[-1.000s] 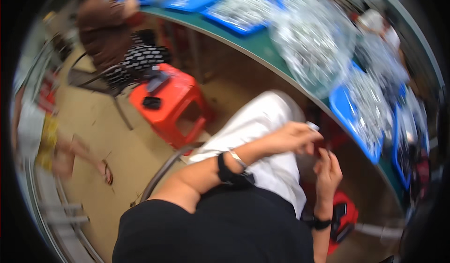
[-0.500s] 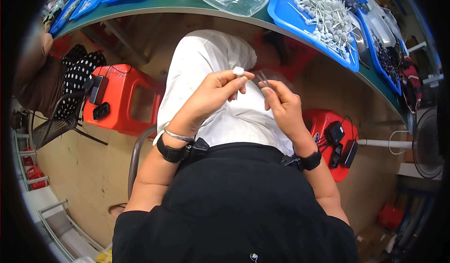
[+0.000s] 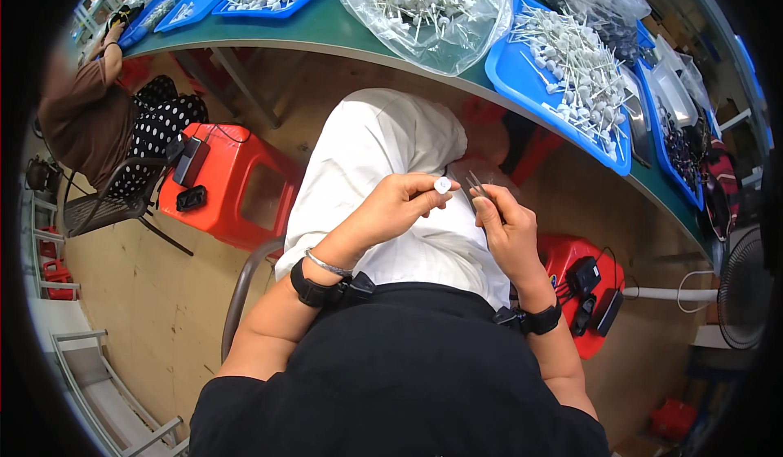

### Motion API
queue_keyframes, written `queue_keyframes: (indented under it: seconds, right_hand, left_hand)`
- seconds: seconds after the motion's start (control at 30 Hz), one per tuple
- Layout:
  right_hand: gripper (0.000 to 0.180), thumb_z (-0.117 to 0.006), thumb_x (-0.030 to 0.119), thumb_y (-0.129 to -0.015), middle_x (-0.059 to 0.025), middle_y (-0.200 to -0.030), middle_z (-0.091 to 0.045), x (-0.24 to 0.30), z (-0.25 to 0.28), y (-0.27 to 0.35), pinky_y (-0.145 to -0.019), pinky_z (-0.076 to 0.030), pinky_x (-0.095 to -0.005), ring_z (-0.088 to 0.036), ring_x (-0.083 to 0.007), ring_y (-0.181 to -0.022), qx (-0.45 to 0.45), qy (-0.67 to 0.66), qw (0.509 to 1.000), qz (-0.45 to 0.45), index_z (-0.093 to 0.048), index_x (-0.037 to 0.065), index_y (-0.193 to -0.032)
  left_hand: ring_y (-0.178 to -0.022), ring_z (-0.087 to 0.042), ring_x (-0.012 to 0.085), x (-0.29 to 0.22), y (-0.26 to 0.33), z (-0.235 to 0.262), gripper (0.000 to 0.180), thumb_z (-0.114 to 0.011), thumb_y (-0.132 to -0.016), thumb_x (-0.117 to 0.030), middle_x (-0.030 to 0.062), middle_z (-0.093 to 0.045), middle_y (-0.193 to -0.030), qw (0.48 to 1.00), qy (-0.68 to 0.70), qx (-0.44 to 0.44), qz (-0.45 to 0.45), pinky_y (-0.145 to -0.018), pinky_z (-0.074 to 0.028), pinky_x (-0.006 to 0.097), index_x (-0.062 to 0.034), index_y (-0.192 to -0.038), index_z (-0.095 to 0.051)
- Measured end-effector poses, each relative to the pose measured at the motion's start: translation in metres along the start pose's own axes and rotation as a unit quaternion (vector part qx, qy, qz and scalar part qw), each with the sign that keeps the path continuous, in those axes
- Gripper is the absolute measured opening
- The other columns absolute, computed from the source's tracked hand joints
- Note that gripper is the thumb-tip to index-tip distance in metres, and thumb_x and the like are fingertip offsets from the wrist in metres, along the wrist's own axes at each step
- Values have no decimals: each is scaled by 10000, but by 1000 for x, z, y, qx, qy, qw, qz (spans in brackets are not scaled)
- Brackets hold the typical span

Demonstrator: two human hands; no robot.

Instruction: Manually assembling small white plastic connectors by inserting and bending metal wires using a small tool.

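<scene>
My left hand is closed, pinching a small white piece with a rounded square head between thumb and fingertips. To its right, my right hand grips a pair of thin metal tweezers, whose tips point up and toward the white piece. A small gap seems to lie between tips and piece. Both hands are above my lap, over white trousers. Whether a stem hangs from the white piece is hidden by my fingers.
Ahead curves a green table. On it are a clear plastic bag and a blue tray, both full of white-headed pieces with thin stems. Red stools with black devices flank me. A co-worker sits at the left; a fan stands right.
The view has tilted up, showing more of the table and the co-worker. The white piece has turned in my left fingers and is slightly closer to the tweezers.
</scene>
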State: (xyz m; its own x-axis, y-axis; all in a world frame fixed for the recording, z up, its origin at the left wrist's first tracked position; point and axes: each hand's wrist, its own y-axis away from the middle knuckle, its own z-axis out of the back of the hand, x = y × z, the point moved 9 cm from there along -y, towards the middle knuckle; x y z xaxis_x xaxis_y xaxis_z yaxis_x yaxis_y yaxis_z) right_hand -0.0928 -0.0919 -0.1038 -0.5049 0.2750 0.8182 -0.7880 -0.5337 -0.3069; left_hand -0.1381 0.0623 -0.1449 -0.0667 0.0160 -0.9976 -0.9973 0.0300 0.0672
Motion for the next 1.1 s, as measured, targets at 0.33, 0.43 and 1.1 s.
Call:
queue_keyframes:
  seconds: [0.33,0.43,1.1]
  right_hand:
    - [178,-703,166,-911,-128,-808,-699,21,-3,0,-541,-492,-337,-644,-273,-594,24,84,993,85,-678,9,-991]
    - [177,-708,178,-903,-118,-791,-700,24,-6,2,-529,-491,-344,-648,-275,-590,34,116,987,102,-683,21,-980]
    - [163,-677,205,-929,-113,-724,-681,22,-16,7,-490,-479,-368,-635,-280,-549,56,170,979,101,-669,44,-957]
  left_hand:
    - [-732,-564,74,-1,-3,8,181,-661,-962,-136,22,-645,-891,996,-46,-62,-55,-638,-465,227,-11,-1067,-738]
    - [-731,-575,77,-3,-2,11,168,-663,-958,-127,28,-655,-874,992,-72,-76,-73,-644,-474,235,-11,-1054,-739]
    - [-706,-620,154,-16,5,14,101,-715,-890,-63,77,-669,-824,955,-209,-131,-165,-632,-491,277,-30,-981,-745]
